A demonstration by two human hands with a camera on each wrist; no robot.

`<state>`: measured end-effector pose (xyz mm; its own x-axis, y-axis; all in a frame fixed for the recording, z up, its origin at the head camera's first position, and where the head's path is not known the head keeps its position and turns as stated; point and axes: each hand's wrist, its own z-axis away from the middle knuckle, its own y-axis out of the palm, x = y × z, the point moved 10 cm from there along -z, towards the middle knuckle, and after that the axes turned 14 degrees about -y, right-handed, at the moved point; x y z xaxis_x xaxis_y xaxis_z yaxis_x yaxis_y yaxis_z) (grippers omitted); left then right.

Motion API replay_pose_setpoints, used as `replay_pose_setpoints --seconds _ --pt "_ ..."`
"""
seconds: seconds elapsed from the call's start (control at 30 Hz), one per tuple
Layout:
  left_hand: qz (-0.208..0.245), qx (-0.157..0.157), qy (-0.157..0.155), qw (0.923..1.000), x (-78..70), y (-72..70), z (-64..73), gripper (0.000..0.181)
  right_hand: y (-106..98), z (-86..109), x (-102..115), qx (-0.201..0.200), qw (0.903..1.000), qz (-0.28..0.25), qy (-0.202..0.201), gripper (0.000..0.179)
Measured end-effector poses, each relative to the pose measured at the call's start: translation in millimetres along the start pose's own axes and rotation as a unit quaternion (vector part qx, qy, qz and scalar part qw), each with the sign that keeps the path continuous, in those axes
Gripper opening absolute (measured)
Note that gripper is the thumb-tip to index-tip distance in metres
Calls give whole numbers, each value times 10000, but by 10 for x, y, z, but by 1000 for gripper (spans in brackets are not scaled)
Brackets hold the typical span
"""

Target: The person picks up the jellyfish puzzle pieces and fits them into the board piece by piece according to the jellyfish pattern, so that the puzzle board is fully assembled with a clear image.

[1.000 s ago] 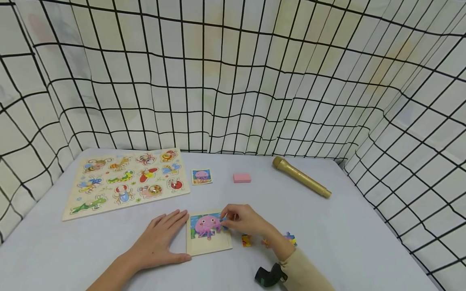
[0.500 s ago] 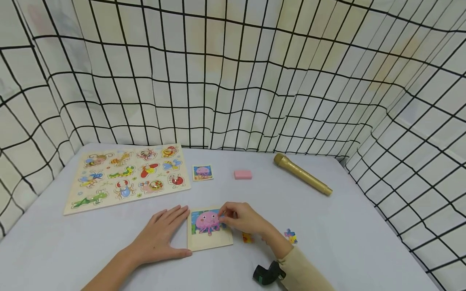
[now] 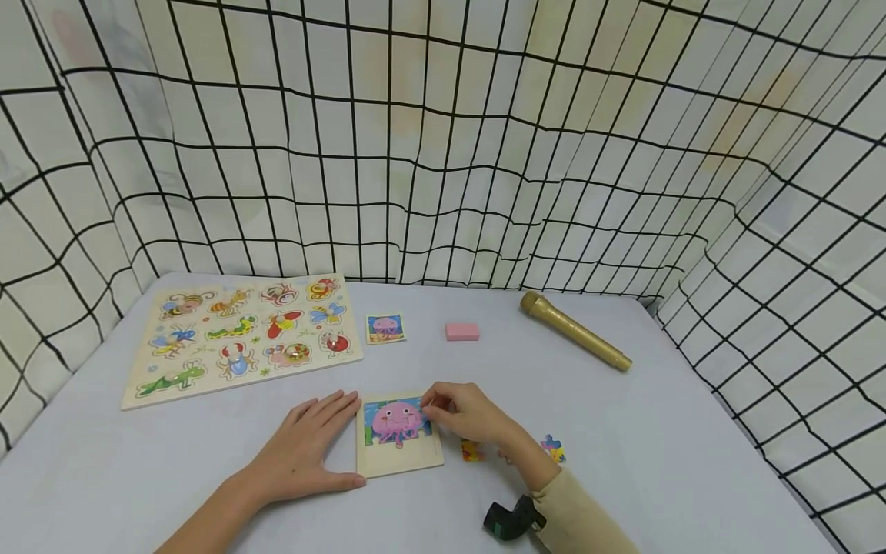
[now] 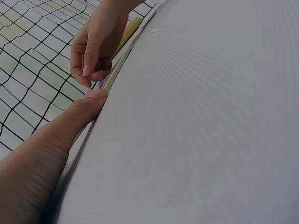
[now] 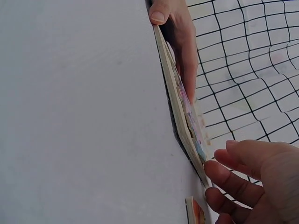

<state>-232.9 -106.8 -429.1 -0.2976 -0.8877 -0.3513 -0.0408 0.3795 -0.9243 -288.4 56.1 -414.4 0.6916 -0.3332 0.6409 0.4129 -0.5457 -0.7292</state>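
A wooden jigsaw board [image 3: 400, 464] with a pink octopus picture [image 3: 396, 422] in its upper part lies before me; the lower part shows bare wood. My left hand [image 3: 308, 450] rests along its left side, fingers extended, fingertips and thumb at the edge. At the picture's upper right is my right hand [image 3: 471, 415], fingers loosely bent and their tips right at the board's edge [image 5: 187, 135]. No piece shows between its thumb and forefinger in the right wrist view. Loose jigsaw pieces lie to the right: a red-yellow one [image 3: 472, 451], a blue-yellow one [image 3: 553, 448], another half hidden by the wrist.
A large wooden insect puzzle [image 3: 242, 338] lies at the back left. Behind the board are a small octopus picture card [image 3: 385, 328] and a pink block [image 3: 461, 332]. A gold microphone [image 3: 574, 331] lies back right. A black curved object [image 3: 508, 519] sits by the right sleeve.
My right hand has shifted slightly right, and the picture's right side has filled in where its fingers were. My left hand has stayed at the board. The head view has tilted slightly.
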Motion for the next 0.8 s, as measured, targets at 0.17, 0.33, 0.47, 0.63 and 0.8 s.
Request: replay_pose_setpoints --seconds 0.17,0.33,0.47,0.63,0.8 --pt "-2 17 -13 10000 4 2 5 105 5 9 -1 39 10000 -5 51 11" --pt "13 1 2 10000 4 2 6 105 27 9 1 85 10000 -26 5 7" --pt "17 -63 49 10000 -5 -8 5 104 55 11 -11 175 9998 38 -36 5" --pt "16 -238 138 9996 -22 -44 9 103 53 12 -11 193 9997 136 -17 9" --pt "-3 -287 170 9994 -29 -54 16 102 57 17 -14 202 9997 159 56 14"
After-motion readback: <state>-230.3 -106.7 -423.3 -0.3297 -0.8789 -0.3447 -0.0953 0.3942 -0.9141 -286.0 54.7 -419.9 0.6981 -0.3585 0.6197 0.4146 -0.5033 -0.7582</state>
